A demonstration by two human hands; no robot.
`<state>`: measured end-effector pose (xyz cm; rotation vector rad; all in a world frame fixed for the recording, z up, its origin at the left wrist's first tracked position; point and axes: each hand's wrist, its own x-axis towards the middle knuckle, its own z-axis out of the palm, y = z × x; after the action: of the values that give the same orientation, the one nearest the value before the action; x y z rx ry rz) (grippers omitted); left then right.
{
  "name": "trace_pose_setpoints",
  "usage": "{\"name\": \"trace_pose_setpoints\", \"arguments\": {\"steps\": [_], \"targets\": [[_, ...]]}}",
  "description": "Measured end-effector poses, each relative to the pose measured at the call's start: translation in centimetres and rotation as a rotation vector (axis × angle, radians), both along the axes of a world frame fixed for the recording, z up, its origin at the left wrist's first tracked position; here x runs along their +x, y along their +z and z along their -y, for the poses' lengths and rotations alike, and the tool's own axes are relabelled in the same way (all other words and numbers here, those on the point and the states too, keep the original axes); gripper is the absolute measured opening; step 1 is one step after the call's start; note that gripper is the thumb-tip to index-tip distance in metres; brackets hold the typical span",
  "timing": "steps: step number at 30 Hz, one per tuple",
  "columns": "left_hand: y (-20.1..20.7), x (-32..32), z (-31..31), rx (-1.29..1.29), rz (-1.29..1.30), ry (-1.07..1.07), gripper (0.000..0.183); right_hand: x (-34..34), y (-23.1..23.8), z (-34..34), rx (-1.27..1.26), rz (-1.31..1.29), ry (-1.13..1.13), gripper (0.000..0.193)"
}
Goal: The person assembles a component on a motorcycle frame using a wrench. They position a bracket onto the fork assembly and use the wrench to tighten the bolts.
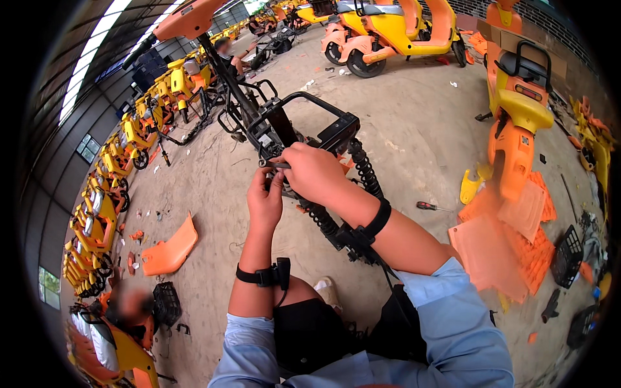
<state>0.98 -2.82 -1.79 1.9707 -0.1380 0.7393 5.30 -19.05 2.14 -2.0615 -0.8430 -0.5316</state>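
In front of me stands a stripped scooter frame (278,126) with its bodywork off, showing a black rear rack (317,97) and two coil-spring shock absorbers (363,169). Both my hands meet at its near end, below the rack. My right hand (315,171) is closed, its fingers pinching a thin dark piece (279,165) whose kind I cannot make out. From below, my left hand (265,202) reaches the same piece with thumb and fingers pressed together on it. My hands hide the part of the frame right behind them.
A screwdriver (427,205) lies on the floor to the right, near stacked orange panels (491,249). Another orange panel (171,249) lies at left. Yellow-orange scooters (407,29) stand at the back, along the left wall and at right. People sit at the far back and lower left.
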Motion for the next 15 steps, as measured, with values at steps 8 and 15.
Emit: {"name": "trace_pose_setpoints", "arguments": {"steps": [8, 15], "targets": [[-0.5, -0.1, -1.0, 0.038, -0.071, -0.020, 0.024, -0.4, 0.3, 0.3, 0.054, 0.033, 0.027, 0.017], [-0.7, 0.1, -0.7, -0.005, 0.039, -0.083, 0.026, -0.3, 0.1, -0.2, -0.002, 0.078, -0.017, 0.018]]}}
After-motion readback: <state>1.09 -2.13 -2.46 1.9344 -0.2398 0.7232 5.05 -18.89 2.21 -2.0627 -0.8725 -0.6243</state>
